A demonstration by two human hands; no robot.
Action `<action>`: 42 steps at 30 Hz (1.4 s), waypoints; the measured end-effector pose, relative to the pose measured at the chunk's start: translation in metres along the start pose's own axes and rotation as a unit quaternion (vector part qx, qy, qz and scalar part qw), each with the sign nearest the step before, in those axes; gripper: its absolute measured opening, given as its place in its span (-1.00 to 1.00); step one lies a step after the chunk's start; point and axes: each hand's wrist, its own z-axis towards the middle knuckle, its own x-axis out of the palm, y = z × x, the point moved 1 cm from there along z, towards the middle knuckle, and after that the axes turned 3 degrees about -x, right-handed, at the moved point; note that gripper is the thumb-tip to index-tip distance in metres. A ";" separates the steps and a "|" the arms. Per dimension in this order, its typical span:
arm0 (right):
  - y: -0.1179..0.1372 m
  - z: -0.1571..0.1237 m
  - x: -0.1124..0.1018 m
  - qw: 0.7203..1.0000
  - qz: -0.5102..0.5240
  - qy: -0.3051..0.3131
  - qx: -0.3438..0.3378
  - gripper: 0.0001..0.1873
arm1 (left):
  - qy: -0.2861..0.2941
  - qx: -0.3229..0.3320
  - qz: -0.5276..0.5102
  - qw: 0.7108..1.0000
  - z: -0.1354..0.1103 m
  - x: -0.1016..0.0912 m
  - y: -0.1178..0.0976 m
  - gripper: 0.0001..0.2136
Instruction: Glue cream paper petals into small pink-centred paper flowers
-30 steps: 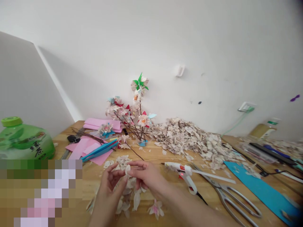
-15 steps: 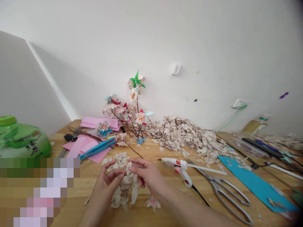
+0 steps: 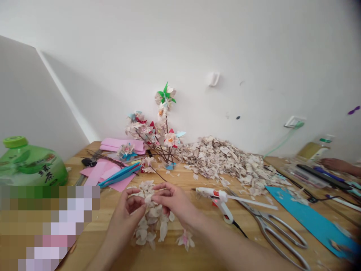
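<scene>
Both bare forearms, the left forearm [image 3: 114, 246] and the right forearm [image 3: 222, 246], reach up from the bottom of the view. The left hand [image 3: 126, 207] stands upright with its fingers curled, while the right hand [image 3: 175, 201] angles in from the side, its fingertips [image 3: 156, 187] just beside the left hand.

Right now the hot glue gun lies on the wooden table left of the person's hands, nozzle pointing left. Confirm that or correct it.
Wrong side: the head view shows the hot glue gun right of the left hand and right hand. It does lie on the wooden table, nozzle pointing left.
</scene>
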 end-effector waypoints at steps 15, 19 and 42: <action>-0.015 0.023 -0.025 0.894 -0.433 0.071 -0.094 -0.69 | -0.021 0.074 0.350 0.933 0.007 -0.018 0.001 -0.74; -0.014 0.019 -0.025 0.842 -0.517 0.100 -0.121 -0.66 | -0.012 0.085 0.369 0.925 0.008 -0.021 0.002 -0.74; 0.002 0.001 -0.031 0.978 -0.040 0.173 0.106 -0.55 | 0.158 -0.004 0.037 0.987 -0.007 0.009 0.013 -0.71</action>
